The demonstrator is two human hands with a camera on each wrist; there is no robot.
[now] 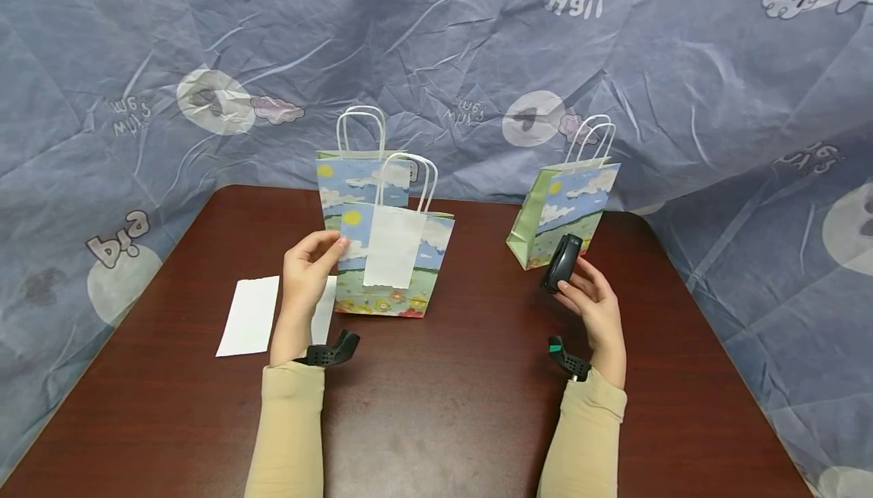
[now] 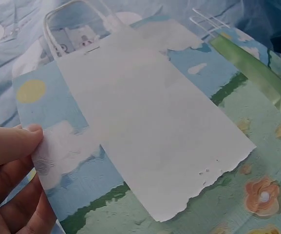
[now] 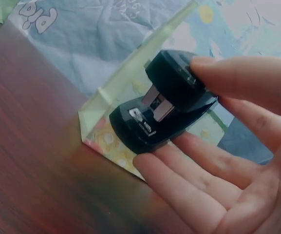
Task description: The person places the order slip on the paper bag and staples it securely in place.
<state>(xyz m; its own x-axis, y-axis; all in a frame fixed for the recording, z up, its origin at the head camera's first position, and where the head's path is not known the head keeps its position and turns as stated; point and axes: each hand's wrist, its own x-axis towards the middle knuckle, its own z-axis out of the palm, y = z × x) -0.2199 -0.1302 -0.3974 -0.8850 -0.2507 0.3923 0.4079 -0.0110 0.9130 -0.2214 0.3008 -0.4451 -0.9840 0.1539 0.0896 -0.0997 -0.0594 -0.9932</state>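
Note:
My left hand [image 1: 307,269] pinches the left edge of the front paper bag [image 1: 353,286], thumb on its printed face. On that face hangs a white paper slip [image 1: 394,249]; a small staple [image 2: 91,49] shows near the slip's top edge in the left wrist view, and its lower edge is torn. My right hand [image 1: 595,302] holds a small black stapler [image 1: 563,263], thumb on the top arm and fingers underneath. In the right wrist view the stapler's jaws stand apart. Behind it is another paper bag [image 1: 576,206] with the same meadow print.
A third paper bag [image 1: 361,172] stands behind the front one. Two white slips lie on the brown table [image 1: 477,407]: one slip [image 1: 249,316] at the left, another slip [image 1: 323,312] partly behind my left wrist. A blue printed cloth [image 1: 443,51] hangs behind the table.

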